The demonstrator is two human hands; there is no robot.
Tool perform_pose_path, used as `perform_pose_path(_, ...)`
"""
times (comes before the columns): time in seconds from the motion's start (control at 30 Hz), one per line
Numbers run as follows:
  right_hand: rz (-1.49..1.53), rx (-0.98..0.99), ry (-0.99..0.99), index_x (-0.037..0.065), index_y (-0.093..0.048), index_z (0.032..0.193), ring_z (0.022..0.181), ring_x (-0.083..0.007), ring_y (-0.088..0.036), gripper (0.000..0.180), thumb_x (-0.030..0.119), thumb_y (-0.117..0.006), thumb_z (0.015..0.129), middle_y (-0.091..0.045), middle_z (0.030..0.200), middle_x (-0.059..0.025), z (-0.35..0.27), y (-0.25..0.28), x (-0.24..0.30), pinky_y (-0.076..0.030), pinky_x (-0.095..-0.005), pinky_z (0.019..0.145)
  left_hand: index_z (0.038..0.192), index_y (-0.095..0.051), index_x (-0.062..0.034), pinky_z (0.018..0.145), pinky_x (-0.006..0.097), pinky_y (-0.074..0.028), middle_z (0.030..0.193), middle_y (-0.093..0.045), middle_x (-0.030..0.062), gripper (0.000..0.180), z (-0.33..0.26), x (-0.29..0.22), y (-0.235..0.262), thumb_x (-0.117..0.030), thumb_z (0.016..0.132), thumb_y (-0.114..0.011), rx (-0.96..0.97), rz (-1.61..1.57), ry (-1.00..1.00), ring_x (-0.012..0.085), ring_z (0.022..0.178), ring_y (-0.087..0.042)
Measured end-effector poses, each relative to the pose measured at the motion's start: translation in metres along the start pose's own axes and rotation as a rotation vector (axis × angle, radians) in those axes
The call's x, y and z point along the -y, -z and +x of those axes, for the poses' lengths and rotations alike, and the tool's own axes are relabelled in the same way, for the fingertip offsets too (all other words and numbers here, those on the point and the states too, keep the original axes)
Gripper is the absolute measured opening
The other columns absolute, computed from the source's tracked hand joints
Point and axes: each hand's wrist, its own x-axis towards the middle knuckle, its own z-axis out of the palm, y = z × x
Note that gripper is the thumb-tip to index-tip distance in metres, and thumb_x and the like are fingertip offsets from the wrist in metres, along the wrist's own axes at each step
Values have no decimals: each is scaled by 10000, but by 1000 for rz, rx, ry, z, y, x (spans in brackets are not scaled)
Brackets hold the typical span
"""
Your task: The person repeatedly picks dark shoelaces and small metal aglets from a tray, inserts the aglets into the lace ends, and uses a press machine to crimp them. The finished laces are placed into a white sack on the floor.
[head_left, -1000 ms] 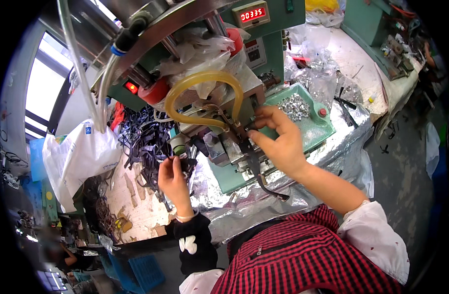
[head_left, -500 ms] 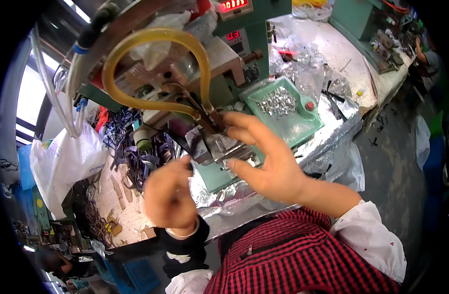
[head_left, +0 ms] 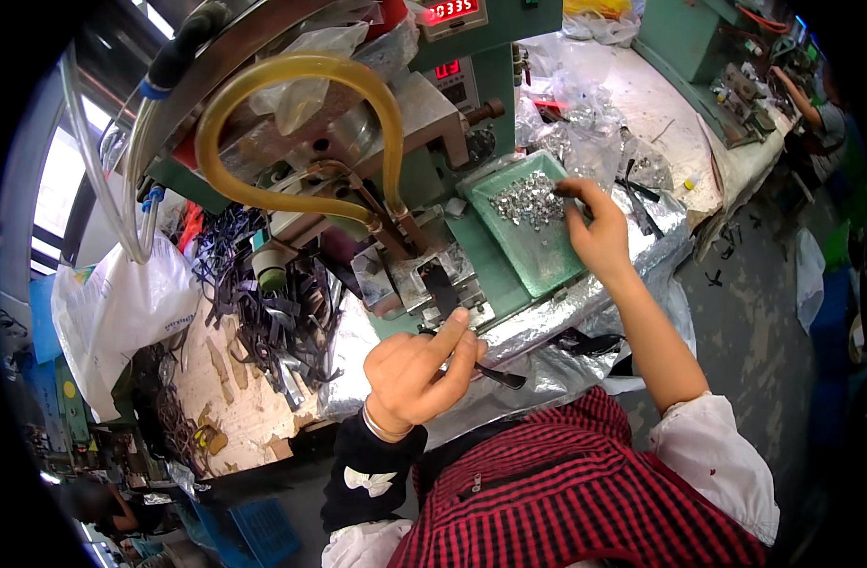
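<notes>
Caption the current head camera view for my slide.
Left hand at a black strip on a metal fixture; right hand at a green tray of small shiny pieces.

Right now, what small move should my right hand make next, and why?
Probably pinch up one of the small silver pieces: your right hand is at the edge of the green tray, fingertips beside their pile, while your left hand is at the black strip lying on the metal fixture. I can't tell whether you already hold one.
</notes>
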Motion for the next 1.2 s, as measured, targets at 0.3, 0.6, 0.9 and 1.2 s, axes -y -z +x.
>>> perform_pose_path(0.3, -417, 116, 225, 64, -681, 832, 937, -332, -607, 117, 93, -742, 735, -629, 899, -109, -23, -16, -12, -485, -447, 845, 1006, -721, 0, 535, 278, -515, 1101, -743, 195, 326, -6, -18, 0, 1, 696, -821, -42, -126, 235, 204, 633, -664)
perform_pose_path(0.6, -248, 90, 199, 26, -685, 928, 921, -343, -651, 119, 42, -663, 812, -687, 917, -141, -22, -23, -16, -498, -420, 842, 1087, -675, 46, 872, 325, -541, 1095, -703, 152, 136, -71, -41, 105, 29, 955, -646, -562, 400, 854, 230, 970, -675)
perform_pose_path(0.9, -422, 140, 74, 82, -713, 896, 938, -312, -616, 116, 108, -720, 783, -662, 893, -88, -19, -17, 5, -499, -430, 821, 945, -769, -68, 738, 385, -505, 947, -668, 119, 168, -138, 147, 124, -221, 880, -741, -121, 763, 1019, 288, 849, -640)
perform_pose_path(1.2, -221, -16, 126, 61, -721, 920, 837, -285, -655, 112, 76, -723, 809, -695, 903, -87, -38, -8, 5, -518, -376, 766, 874, -775, -10, 661, 382, -518, 745, -723, 162, 297, -201, 175, 47, -303, 831, -792, 10, 416, 1436, 286, 663, -691)
